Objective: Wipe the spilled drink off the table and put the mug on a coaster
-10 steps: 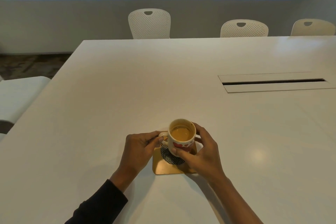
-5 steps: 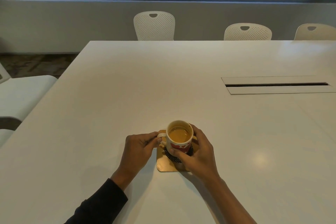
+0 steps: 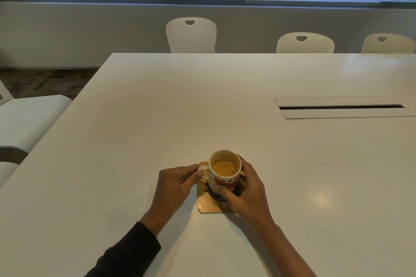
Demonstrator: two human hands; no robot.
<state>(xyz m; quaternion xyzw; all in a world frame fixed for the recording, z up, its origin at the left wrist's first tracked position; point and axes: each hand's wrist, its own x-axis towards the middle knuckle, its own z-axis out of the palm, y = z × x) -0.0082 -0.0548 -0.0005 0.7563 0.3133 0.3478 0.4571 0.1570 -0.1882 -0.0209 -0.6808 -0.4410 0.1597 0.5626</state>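
Mug [image 3: 225,170] of tan drink, red-patterned, standing on gold coaster [image 3: 208,206] near the front of white surface [image 3: 157,108]; left hand [image 3: 174,183] pinching the handle, fingers curled; right hand [image 3: 244,189] wrapped round the mug's body; three pale chairs [image 3: 191,35] along the far edge.

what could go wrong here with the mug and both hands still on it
The mug is nearly full of tan drink, so a jerky release by the left hand at the handle or the right hand around the body could slop it over the rim. It also seems to sit toward the far part of the gold coaster, on a black dotted disc; if it is off-centre, it might rock or slide onto the table.
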